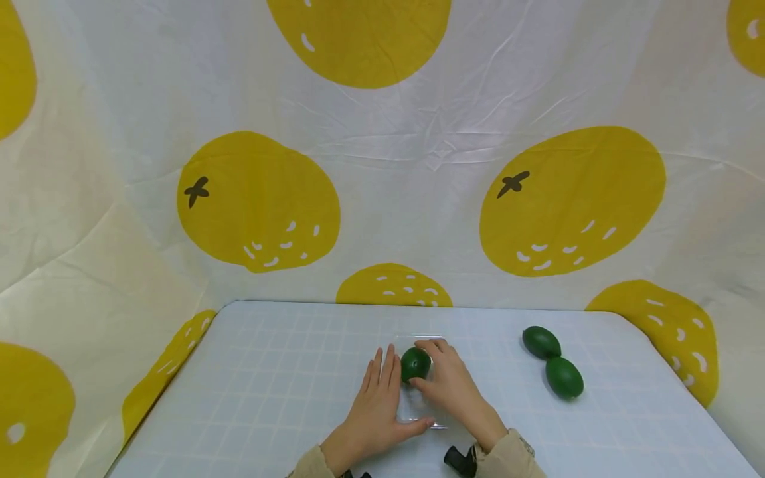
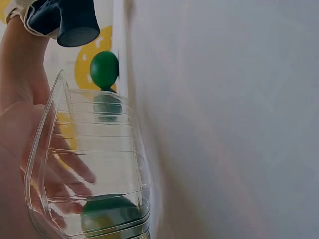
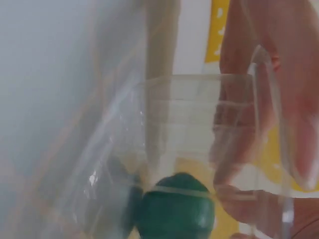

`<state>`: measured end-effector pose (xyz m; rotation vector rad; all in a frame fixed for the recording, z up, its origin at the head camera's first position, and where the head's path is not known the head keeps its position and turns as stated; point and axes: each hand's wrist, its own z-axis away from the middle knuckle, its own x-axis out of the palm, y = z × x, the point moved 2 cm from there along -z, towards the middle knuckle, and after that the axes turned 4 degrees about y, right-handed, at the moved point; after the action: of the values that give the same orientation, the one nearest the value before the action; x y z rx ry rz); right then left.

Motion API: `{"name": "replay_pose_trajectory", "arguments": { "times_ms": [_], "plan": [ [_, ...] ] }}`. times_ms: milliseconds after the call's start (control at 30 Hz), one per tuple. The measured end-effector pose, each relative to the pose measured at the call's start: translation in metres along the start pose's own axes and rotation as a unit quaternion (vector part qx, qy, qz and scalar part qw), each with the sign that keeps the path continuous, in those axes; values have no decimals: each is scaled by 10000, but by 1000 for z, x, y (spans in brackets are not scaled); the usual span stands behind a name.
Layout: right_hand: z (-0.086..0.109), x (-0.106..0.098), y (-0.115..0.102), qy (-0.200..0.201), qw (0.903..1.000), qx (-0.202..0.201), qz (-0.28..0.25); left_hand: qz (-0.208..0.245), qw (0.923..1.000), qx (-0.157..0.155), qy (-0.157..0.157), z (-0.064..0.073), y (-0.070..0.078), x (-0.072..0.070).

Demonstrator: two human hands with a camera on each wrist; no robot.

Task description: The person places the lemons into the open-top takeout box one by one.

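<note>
A clear plastic tray (image 1: 412,415) stands on the table between both hands, with a dark green lime (image 1: 415,365) at its far end. My right hand (image 1: 451,382) curves its thumb and fingers round that lime from the right. Beside the tray's left side lies my left hand (image 1: 379,405), its fingers straight and its thumb stretched across the near end. In the left wrist view, the lime (image 2: 110,216) shows through the tray's clear wall (image 2: 99,144). The right wrist view is blurred; there the lime (image 3: 175,209) shows inside the tray.
Two more green limes (image 1: 564,378) lie touching at the right of the table. A pale checked cloth (image 1: 269,372) covers the table. Behind it hangs a white curtain (image 1: 406,199) with large yellow fruit prints. A black wrist device (image 1: 459,461) sits by the right sleeve.
</note>
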<state>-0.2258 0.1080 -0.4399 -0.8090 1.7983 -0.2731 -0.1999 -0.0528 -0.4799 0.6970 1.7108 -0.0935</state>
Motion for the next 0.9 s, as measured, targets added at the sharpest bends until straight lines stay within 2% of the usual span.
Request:
{"name": "replay_pose_trajectory", "arguments": {
  "times_ms": [100,200,367,500,667,900],
  "plan": [
    [2,-12,5,252,9995,-105,-174,-22,10000,-46,-7,0,0,1],
    [3,-28,15,669,9967,-286,-346,0,9999,-124,-53,0,0,0],
    [8,-62,39,1534,9842,-838,-297,108,9994,-251,-190,-1,1,0],
    [13,-89,59,2005,9741,-976,-387,93,9995,-242,-198,0,0,0],
    [21,-118,83,2178,9725,-634,-537,89,9996,-220,-174,1,-1,0],
    [32,-147,112,2016,9776,-113,-587,26,9998,-147,-104,1,-2,3]
  ]
}}
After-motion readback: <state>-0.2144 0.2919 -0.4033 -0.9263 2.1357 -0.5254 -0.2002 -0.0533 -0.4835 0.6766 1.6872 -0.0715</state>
